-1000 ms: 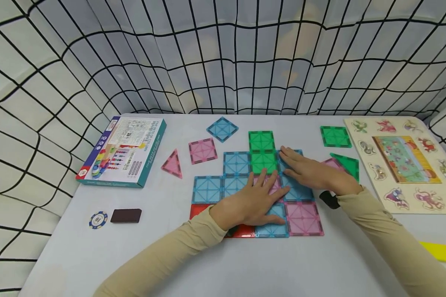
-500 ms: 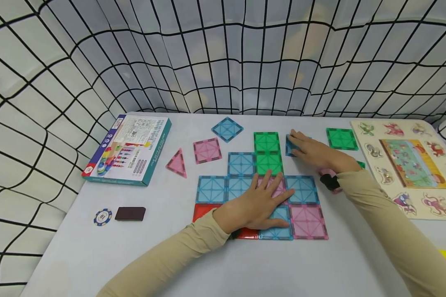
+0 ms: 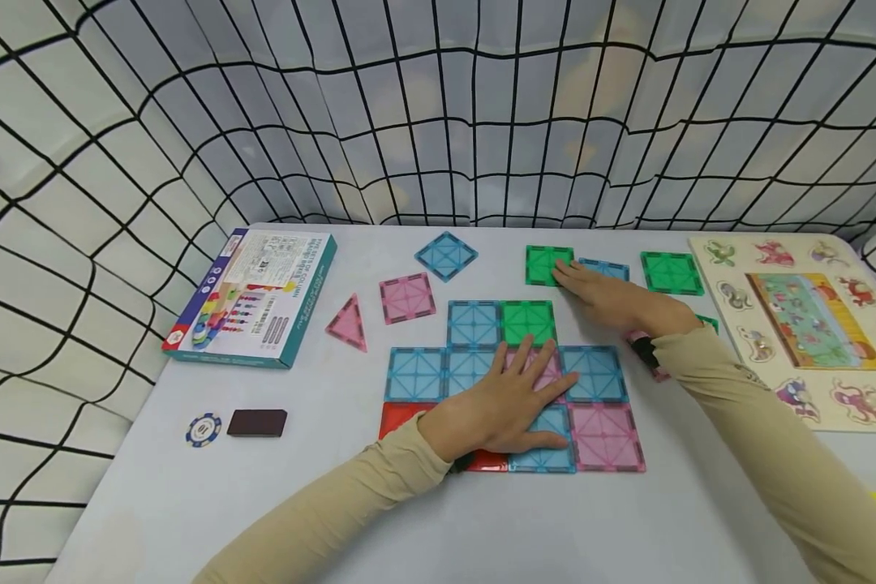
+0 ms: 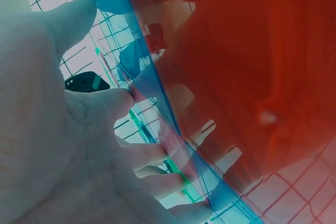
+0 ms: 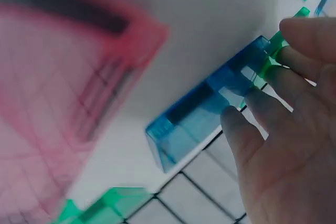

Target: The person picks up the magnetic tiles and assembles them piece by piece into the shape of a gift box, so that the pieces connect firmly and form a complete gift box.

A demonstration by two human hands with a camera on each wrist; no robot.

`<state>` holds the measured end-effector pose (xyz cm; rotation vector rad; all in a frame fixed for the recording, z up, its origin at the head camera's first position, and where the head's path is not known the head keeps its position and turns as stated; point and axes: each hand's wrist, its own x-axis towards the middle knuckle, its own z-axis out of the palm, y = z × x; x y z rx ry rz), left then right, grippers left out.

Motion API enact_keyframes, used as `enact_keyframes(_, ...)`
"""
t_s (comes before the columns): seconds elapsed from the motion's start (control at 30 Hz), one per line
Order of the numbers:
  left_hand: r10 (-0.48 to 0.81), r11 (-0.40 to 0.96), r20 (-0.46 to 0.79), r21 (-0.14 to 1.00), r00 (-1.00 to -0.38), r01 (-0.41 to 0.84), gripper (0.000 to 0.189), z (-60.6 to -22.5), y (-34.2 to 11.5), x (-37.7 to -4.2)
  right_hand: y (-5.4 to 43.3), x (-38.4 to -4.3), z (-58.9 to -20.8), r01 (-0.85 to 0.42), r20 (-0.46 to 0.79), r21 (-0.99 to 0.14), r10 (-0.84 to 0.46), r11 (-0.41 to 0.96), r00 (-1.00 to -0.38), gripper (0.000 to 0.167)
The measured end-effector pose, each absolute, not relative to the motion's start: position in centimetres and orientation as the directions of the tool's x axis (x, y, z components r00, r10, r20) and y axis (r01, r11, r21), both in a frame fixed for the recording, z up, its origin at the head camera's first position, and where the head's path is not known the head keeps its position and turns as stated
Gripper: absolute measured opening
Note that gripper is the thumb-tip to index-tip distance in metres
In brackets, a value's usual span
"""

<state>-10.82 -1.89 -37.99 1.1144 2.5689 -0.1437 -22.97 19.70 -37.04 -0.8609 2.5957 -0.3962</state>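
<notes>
My left hand [image 3: 507, 397] lies flat, fingers spread, across a joined layout of square see-through tiles. A green tile [image 3: 528, 322], several blue tiles [image 3: 416, 375], a pink tile [image 3: 607, 436] and a red tile [image 3: 405, 416] show around it. Beyond the layout, the straight fingertips of my right hand [image 3: 616, 300] touch a loose green square tile [image 3: 543, 265]. Partly under that hand lies a blue tile [image 3: 606, 268], also close to the fingers in the right wrist view. A pink tile [image 5: 52, 114] looms large there, mostly hidden by the wrist in the head view.
A pink triangle tile [image 3: 347, 323], a pink square [image 3: 407, 298] and a blue square [image 3: 446, 255] lie left of the layout. Farther left are a box [image 3: 251, 296], a poker chip [image 3: 203, 430] and a dark block [image 3: 257, 422]. A puzzle board [image 3: 752, 365] lies right; black netting [image 3: 474, 122] rises behind.
My right hand slid a blue tile off the layout toward the back right, then moved the top green tile away to lie beside it. My left hand stayed flat on the layout.
</notes>
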Motion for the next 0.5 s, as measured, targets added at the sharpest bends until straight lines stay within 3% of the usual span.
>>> enact_keyframes(0.3,0.697,0.684,-0.342,0.052,-0.63,0.728,0.084,-38.2,-1.7,-10.9,22.5,-22.1,-36.7,-0.449,-0.189,-0.49,-0.594,0.747,-0.782,0.059)
enact_keyframes(0.5,0.695,0.697,-0.351,0.112,-0.628,0.708,0.084,-38.2,-2.0,-11.0,25.7,-19.3,-34.9,-0.435,-0.182,-0.484,-0.574,0.759,-0.799,0.056)
